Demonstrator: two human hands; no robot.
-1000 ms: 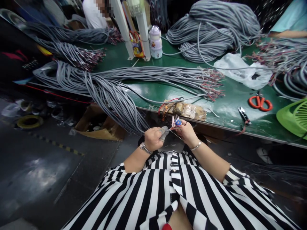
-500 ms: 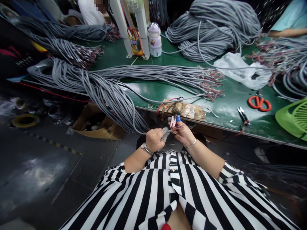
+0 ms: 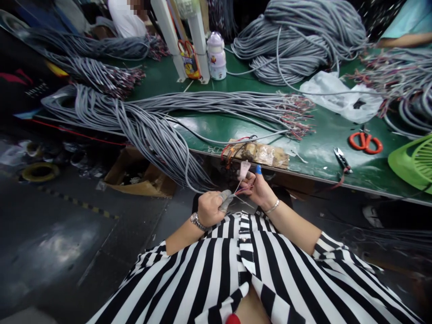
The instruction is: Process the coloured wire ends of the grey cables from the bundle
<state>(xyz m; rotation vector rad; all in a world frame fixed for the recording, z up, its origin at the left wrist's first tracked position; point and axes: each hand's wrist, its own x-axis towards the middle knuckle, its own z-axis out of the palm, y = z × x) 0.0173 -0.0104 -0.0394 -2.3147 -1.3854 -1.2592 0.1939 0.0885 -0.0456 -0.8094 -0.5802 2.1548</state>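
Note:
My left hand (image 3: 209,209), its fingers wrapped in grey-white tape, is closed on the end of a grey cable just in front of my striped shirt. From that grip thin coloured wires (image 3: 240,191) fan out to the right. My right hand (image 3: 262,192) has its fingers curled on these wires, with its thumb raised in a blue finger cover (image 3: 258,169). Against the right fingertips is a small pinkish-white piece (image 3: 243,170); its kind is unclear. A bundle of grey cables (image 3: 158,135) hangs over the table edge towards my left hand.
On the green table (image 3: 216,128) are a taped block (image 3: 266,154), orange-handled scissors (image 3: 365,143), small snips (image 3: 342,159), a plastic bag (image 3: 340,96) and a green basket (image 3: 413,164). Cable coils (image 3: 300,40) and a bottle (image 3: 216,56) stand behind. A cardboard box (image 3: 138,173) is below.
My left hand has moved slightly left and down, while my right hand has shifted a little right. The wires between them show more, and the right thumb stands further from the pinkish-white piece.

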